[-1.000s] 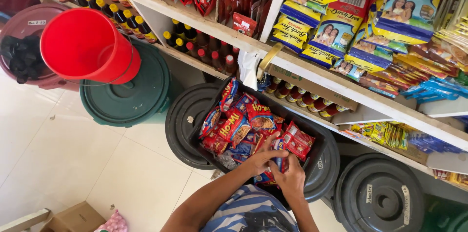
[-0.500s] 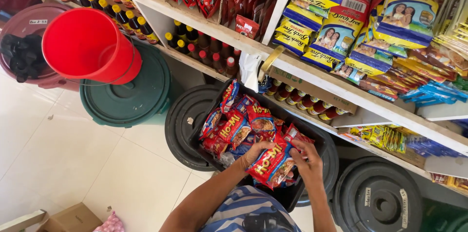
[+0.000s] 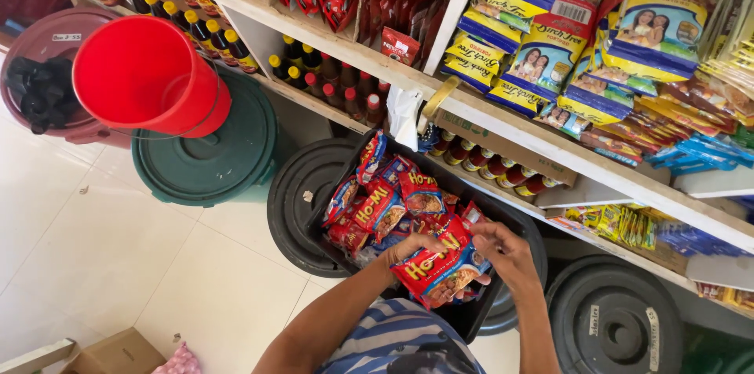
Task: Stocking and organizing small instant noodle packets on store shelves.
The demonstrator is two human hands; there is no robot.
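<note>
so there's a black crate [image 3: 479, 319] full of red noodle packets sitting on dark drum lids, and both the left hand [image 3: 410, 249] and right hand [image 3: 503, 252] are gripping one red packet [image 3: 436, 268] just above it

White tiled floor [image 3: 118, 248] carries lidded drums: one green [image 3: 206, 155], several black [image 3: 302, 201]. Black crate [image 3: 479, 315] rests on black lids. Cardboard box [image 3: 118, 354] at floor's near edge.
</note>
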